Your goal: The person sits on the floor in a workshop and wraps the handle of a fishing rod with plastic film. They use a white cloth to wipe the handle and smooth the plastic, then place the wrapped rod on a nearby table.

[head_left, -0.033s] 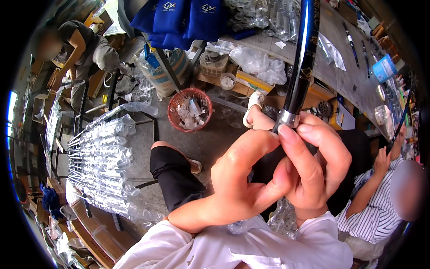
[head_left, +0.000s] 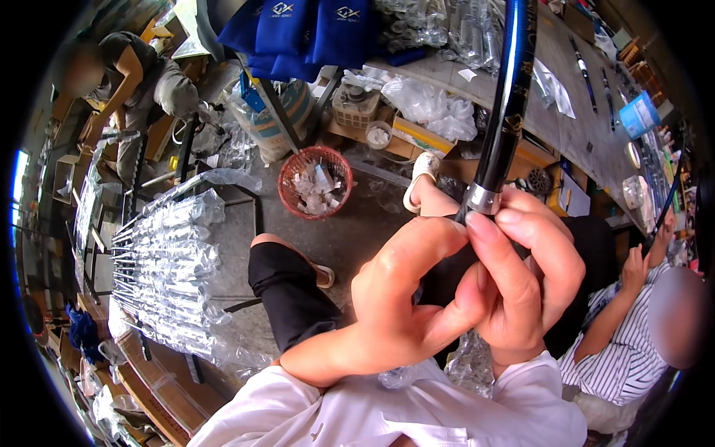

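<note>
A glossy blue and black fishing rod (head_left: 503,119) runs up from my hands past the top edge, tilted a little to the right. Its lower end carries a silver metal collar (head_left: 482,199). My right hand (head_left: 525,279) is closed, thumb and fingers pinching at this collar. From the left, my left hand (head_left: 402,276) presses its closed fingertips against the dark end just under the collar. Both hands touch each other in front of my lap. What lies between the fingertips is mostly hidden.
A red basket (head_left: 315,149) with scraps stands on the floor. At left, a rack holds several plastic-wrapped rods (head_left: 171,276). Blue cloth bags (head_left: 309,37) hang ahead. A grey workbench (head_left: 566,141) bears a blue tub (head_left: 639,114). One person works far left, another in stripes sits right.
The rod and its collar have shifted very slightly to the right, with my fingertips moving along. Both hands keep their grip.
</note>
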The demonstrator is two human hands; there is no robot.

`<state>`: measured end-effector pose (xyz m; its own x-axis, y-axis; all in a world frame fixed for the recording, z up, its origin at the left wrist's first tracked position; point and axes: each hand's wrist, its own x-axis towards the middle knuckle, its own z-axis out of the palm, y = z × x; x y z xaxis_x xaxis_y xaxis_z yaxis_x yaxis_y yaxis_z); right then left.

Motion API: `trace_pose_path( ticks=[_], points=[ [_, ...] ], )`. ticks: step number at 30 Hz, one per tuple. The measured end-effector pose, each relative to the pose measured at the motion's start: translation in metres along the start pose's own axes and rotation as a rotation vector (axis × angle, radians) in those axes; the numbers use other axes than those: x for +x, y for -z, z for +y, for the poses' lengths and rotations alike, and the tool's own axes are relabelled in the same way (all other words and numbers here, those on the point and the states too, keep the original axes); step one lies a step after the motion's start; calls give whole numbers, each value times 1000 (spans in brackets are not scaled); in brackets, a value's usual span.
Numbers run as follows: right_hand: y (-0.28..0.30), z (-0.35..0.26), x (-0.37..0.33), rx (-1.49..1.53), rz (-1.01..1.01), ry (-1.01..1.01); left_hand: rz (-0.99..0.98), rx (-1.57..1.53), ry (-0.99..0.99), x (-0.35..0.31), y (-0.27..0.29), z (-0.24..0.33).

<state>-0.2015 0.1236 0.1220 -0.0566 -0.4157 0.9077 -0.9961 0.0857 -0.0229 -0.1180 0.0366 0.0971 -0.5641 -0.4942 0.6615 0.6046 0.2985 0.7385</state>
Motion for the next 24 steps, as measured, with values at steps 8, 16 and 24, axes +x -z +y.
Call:
trace_pose_path(
  ticks=[8, 16, 24],
  points=[
    [4, -14, -2, -27, 26, -57, -188, -86, 124, 4, 3, 6],
    [15, -17, -7, -128, -35, 13, -326, -136, 57, 5, 10, -3],
    [13, -16, -7, 6, 123, -53, -155, -308, 214, -4, -5, 7]
  ],
)
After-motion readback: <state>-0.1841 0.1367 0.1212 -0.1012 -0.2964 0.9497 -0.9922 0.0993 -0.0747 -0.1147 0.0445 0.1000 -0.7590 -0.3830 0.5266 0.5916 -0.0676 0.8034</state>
